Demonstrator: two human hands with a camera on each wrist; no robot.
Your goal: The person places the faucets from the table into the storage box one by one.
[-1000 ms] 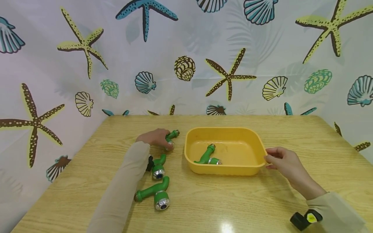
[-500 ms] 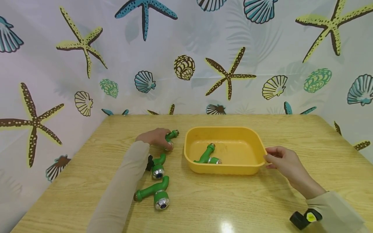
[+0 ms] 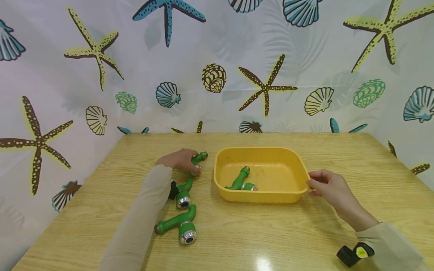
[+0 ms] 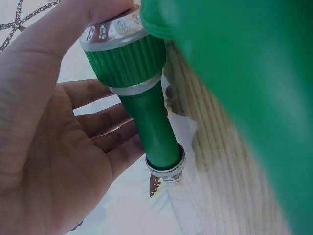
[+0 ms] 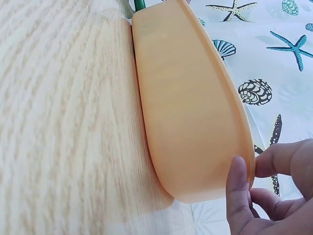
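Observation:
My left hand (image 3: 179, 160) lies on the table left of the yellow tub (image 3: 261, 152) and grips a green plastic tap (image 3: 199, 157). In the left wrist view its fingers (image 4: 93, 122) curl round the tap (image 4: 146, 122), which has a ribbed collar and a silver end. Two more green taps (image 3: 184, 192) (image 3: 179, 225) lie on the table nearer me beside my left forearm. Another green tap (image 3: 241, 180) lies inside the tub. My right hand (image 3: 327, 184) holds the tub's right rim, thumb on the outer wall (image 5: 195, 122) and fingers (image 5: 281, 161) over the edge.
The wooden table (image 3: 305, 233) is walled in by a curtain printed with shells and starfish (image 3: 217, 75). A small black and yellow object (image 3: 354, 254) sits by my right sleeve at the near right.

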